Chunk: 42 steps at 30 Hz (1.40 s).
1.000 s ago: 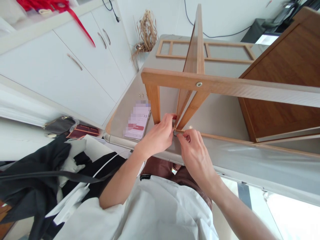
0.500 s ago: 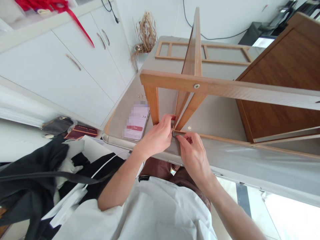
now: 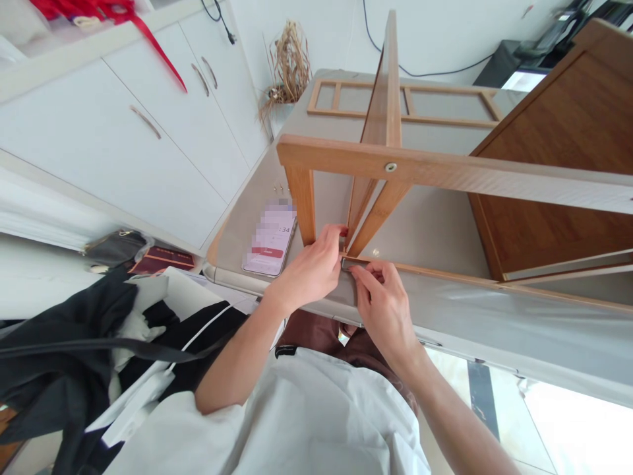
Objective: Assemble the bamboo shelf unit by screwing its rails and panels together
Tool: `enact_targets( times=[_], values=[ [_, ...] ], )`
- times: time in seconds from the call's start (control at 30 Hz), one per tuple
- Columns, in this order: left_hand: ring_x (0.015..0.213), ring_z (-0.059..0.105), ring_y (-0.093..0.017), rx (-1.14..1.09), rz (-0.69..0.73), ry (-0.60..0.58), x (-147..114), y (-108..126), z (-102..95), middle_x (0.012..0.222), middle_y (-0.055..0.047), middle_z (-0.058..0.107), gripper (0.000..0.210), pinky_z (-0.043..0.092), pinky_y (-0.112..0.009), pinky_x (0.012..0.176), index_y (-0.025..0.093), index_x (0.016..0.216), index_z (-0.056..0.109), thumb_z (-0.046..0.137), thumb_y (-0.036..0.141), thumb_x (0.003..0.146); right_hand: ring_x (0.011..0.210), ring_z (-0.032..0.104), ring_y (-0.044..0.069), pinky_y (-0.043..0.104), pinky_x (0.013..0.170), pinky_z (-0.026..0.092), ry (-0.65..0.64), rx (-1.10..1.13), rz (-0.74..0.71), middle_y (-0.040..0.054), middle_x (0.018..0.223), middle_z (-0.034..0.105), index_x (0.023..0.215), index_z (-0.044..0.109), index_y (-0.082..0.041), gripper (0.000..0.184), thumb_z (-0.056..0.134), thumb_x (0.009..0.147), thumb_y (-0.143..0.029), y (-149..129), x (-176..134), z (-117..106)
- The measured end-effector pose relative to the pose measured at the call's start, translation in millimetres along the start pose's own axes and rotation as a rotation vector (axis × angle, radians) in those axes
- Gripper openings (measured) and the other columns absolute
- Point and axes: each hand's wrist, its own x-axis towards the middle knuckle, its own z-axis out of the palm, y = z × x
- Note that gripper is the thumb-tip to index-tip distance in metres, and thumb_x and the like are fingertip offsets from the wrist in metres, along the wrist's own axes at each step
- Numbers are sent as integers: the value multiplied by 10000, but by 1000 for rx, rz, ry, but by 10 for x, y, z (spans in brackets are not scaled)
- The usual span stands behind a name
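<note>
Pinching a small metal hex key (image 3: 347, 263), right hand (image 3: 386, 307), slatted wooden frame (image 3: 395, 168)

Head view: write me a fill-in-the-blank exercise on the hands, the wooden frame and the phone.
1. Both hands, left hand and right hand, meet at the lower joint of the wooden ____.
2. The right hand pinches a small metal tool against the wooden frame, which stands on the ____.
3. The phone lies on the table with its screen facing ____.

Missing words: frame; table; up
</note>
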Motion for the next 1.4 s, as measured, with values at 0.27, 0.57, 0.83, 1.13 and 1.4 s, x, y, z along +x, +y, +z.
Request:
enact_targets(
  times=[0.27, 0.57, 0.83, 1.13, 1.4],
  values=[
    [1218, 607, -296, 6, -14, -1, -6, 3, 7, 1376, -134, 514, 316, 545, -445, 923, 196, 1283, 360, 392, 143, 974, 878, 545, 170, 292, 750, 498, 0, -63, -54, 85, 968, 552, 1056, 694, -189, 265, 448, 986, -120, -62, 49, -58],
    [1194, 615, -300, 12, -14, -4, -3, -2, 7, 1368, -126, 519, 316, 545, -453, 912, 196, 1282, 353, 397, 144, 974, 905, 531, 177, 289, 739, 485, -52, -86, -77, 87, 999, 540, 1049, 673, -191, 288, 411, 975, -96, -58, 56, -88],
    [1158, 633, -295, 6, -23, -14, -3, 6, -3, 1374, -135, 516, 328, 548, -444, 878, 190, 1286, 352, 396, 135, 966, 930, 469, 208, 298, 734, 462, -147, -206, -101, 102, 1053, 506, 1113, 612, -191, 385, 371, 889, 7, -124, 44, -120],
    [1217, 608, -296, -6, -12, 0, -8, -5, 9, 1365, -136, 516, 327, 540, -435, 917, 198, 1288, 358, 395, 138, 969, 919, 477, 204, 297, 730, 472, -151, -247, -120, 103, 1039, 508, 1088, 618, -192, 400, 365, 875, 33, -84, 69, -136],
    [1232, 597, -292, -4, -19, -9, -9, 3, 3, 1371, -131, 511, 339, 531, -437, 937, 205, 1288, 347, 402, 129, 962, 887, 475, 214, 305, 679, 463, -167, -301, -106, 113, 992, 527, 1009, 627, -172, 346, 378, 878, 29, -207, 74, -133]
  ],
)
